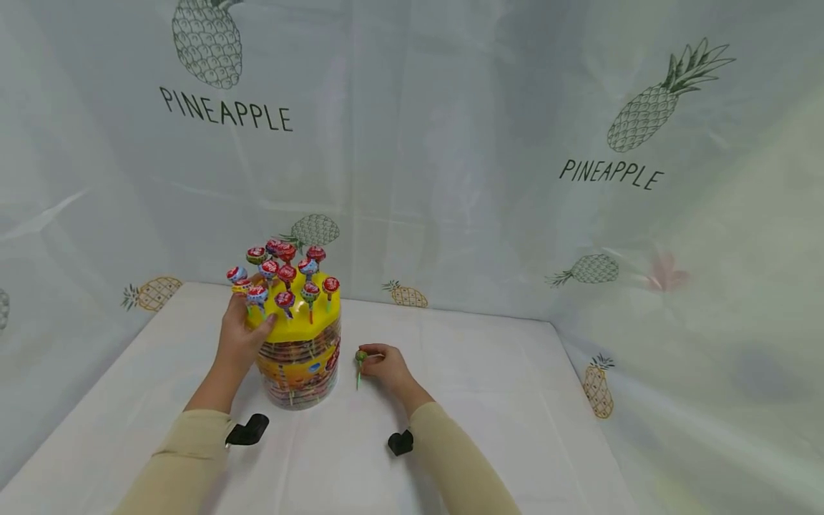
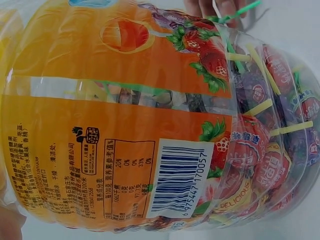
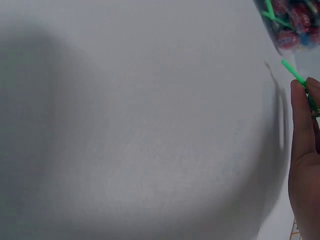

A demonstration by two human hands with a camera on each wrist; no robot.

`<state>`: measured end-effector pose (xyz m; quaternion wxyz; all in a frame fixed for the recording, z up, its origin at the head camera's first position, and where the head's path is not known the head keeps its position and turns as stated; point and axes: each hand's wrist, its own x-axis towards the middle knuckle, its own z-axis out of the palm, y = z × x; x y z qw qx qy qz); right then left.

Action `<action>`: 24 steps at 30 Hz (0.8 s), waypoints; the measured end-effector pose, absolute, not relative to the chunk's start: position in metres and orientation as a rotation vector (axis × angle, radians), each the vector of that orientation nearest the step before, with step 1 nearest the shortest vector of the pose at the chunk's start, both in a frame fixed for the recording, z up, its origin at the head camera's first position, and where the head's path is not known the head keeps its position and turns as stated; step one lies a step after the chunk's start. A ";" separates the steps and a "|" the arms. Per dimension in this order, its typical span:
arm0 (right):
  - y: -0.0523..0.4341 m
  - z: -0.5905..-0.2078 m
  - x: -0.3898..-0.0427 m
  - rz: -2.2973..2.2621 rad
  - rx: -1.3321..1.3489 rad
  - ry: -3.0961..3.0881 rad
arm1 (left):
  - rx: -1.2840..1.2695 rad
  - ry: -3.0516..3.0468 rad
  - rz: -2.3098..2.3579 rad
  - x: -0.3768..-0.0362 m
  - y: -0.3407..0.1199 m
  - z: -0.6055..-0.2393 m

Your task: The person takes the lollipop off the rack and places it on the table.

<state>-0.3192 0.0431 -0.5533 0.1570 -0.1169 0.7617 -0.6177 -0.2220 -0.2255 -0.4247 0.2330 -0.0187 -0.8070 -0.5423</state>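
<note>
A clear plastic lollipop jar [image 1: 299, 372] with an orange label [image 2: 100, 125] stands on the white table [image 1: 502, 408]. Its yellow lid [image 1: 296, 318] carries several wrapped lollipops [image 1: 286, 274] stuck upright. My left hand [image 1: 241, 336] grips the jar's left side just under the lid. To the right of the jar, my right hand [image 1: 383, 366] pinches a single lollipop [image 1: 360, 356] with a green stick [image 3: 295, 75], head up and stick pointing down at the table. In the left wrist view the jar fills the frame, packed with wrapped lollipops [image 2: 265, 150].
A white pineapple-print cloth [image 1: 450, 157] hangs behind and to both sides of the table. The table cloth reaches from the jar to the right edge. Black wrist-camera mounts [image 1: 247, 430] show on both sleeves.
</note>
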 end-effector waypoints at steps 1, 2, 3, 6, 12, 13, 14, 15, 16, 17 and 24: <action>0.043 -0.554 -0.319 -1.731 -0.336 2.214 | -0.044 -2.222 -1.491 -0.222 -0.225 -0.425; 0.043 -0.555 -0.320 -1.706 -0.334 2.239 | -0.041 -2.224 -1.489 -0.221 -0.225 -0.425; 0.043 -0.556 -0.320 -1.684 -0.332 2.260 | -0.037 -2.227 -1.486 -0.220 -0.225 -0.425; 0.043 -0.558 -0.321 -1.652 -0.319 2.280 | -0.040 -2.223 -1.474 -0.219 -0.224 -0.425; 0.043 -0.562 -0.324 -1.635 -0.328 2.278 | -0.044 -2.207 -1.486 -0.220 -0.223 -0.425; 0.044 -0.563 -0.324 -1.624 -0.332 2.285 | -0.040 -2.209 -1.488 -0.220 -0.223 -0.425; 0.044 -0.563 -0.324 -1.612 -0.338 2.295 | -0.036 -2.211 -1.490 -0.220 -0.222 -0.425; 0.044 -0.563 -0.324 -1.594 -0.345 2.309 | -0.030 -2.214 -1.490 -0.220 -0.222 -0.425; 0.044 -0.563 -0.324 -1.577 -0.351 2.322 | -0.026 -2.217 -1.489 -0.220 -0.222 -0.425; 0.044 -0.563 -0.324 -1.561 -0.358 2.334 | -0.022 -2.219 -1.486 -0.220 -0.222 -0.426; 0.042 -0.565 -0.326 -1.532 -0.403 2.385 | -0.016 -2.214 -1.478 -0.220 -0.222 -0.425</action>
